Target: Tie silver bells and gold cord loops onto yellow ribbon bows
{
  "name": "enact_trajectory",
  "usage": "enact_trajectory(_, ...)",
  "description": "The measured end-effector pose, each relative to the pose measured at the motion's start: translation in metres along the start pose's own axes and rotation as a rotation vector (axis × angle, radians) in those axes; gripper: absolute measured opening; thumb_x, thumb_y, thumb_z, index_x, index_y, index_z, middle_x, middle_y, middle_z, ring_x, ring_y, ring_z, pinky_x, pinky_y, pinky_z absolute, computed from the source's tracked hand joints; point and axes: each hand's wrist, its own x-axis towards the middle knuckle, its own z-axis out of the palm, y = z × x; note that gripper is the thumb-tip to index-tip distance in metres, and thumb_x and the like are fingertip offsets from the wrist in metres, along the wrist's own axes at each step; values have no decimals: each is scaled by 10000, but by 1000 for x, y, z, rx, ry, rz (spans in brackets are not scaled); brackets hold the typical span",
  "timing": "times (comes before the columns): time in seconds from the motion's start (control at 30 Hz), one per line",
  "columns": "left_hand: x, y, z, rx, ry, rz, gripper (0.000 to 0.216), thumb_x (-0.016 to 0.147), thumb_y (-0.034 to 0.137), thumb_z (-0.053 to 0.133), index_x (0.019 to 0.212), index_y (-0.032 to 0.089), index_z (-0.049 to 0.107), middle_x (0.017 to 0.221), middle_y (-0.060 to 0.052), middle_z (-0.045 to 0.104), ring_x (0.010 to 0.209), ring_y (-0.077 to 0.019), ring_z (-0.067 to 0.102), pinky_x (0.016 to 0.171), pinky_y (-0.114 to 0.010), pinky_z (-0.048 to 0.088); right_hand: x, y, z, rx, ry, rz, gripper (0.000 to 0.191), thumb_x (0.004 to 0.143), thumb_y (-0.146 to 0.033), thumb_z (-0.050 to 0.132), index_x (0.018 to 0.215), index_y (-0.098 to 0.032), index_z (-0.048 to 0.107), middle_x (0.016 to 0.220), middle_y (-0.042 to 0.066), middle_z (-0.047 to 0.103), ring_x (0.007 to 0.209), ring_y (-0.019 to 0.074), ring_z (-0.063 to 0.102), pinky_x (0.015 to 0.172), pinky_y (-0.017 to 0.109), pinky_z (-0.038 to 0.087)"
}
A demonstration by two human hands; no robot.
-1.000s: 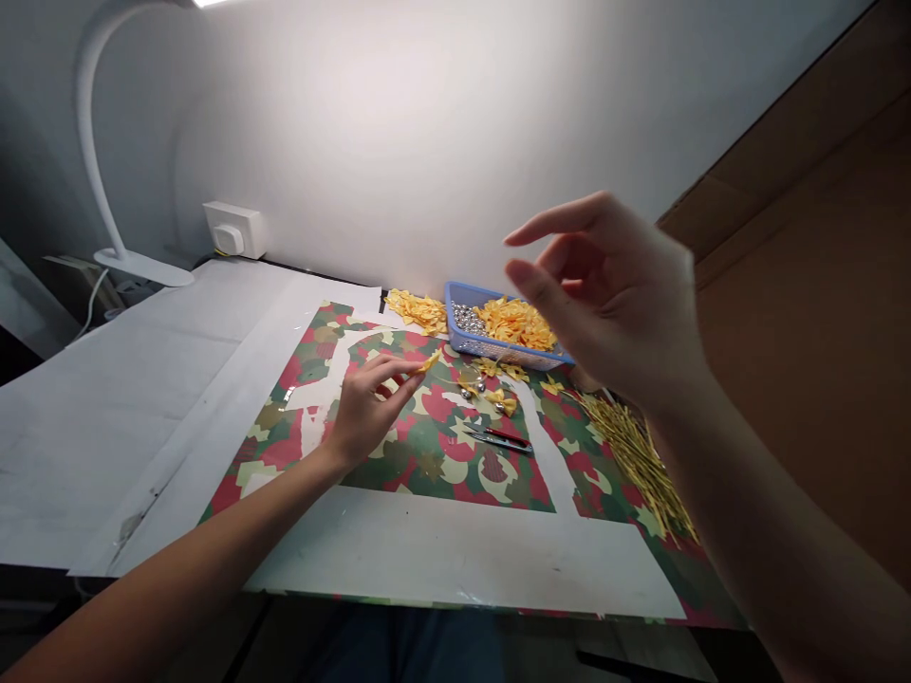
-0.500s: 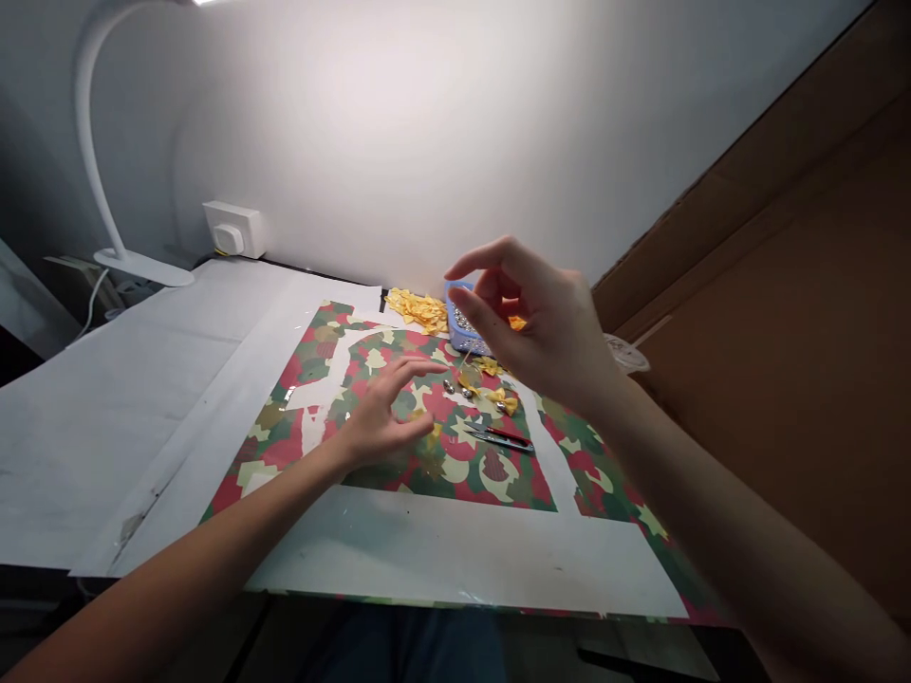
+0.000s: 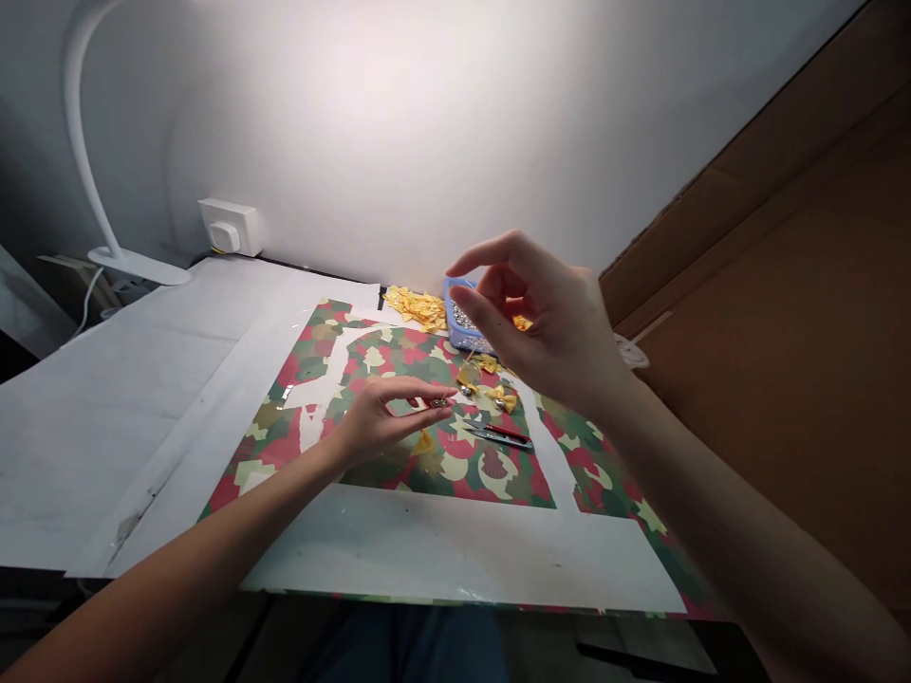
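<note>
My left hand (image 3: 395, 410) is low over the patterned sheet, thumb and fingertips pinched on a small silver bell (image 3: 439, 402). My right hand (image 3: 537, 318) is raised higher and closer to the camera, thumb and index tips nearly meeting; anything between them is too fine to make out. Beyond the left fingertips lies another silver bell (image 3: 466, 390) by a yellow bow, with a thin strand above it. A yellow ribbon bow (image 3: 507, 396) with a silver bell sits to the right. Another yellow bow (image 3: 422, 443) lies just under my left hand.
Red-handled thread snips (image 3: 502, 435) lie on the camouflage-patterned sheet (image 3: 399, 474). A blue box (image 3: 470, 339) of silver bells and a heap of yellow bows (image 3: 417, 308) stand by the wall. A white lamp (image 3: 135, 266) is at left, cardboard (image 3: 783, 332) at right.
My left hand has lowered slightly to the right and closed from an open curve onto one of the silver bells on the sheet. My right hand stays raised, almost unmoved.
</note>
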Motion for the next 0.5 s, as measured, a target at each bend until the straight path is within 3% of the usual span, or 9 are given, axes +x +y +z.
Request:
enact_trajectory(0.23, -2, -2, -2, -195, -32, -168, 227, 786, 201, 681, 1002, 248, 734, 994, -34, 757, 881, -173, 715, 793, -303, 604, 1, 6, -3, 35, 34, -37, 49, 886, -220, 576, 933, -209, 568, 586, -61, 446, 493, 89, 408, 486, 250, 384)
enact_trajectory(0.5, 1, 0, -4, -301, -50, -325, 195, 763, 237, 698, 949, 215, 751, 960, -57, 748, 853, -159, 690, 741, -261, 583, 3, 9, -6, 53, 79, -47, 74, 886, -311, 593, 921, -247, 579, 573, -55, 448, 494, 98, 421, 468, 246, 389)
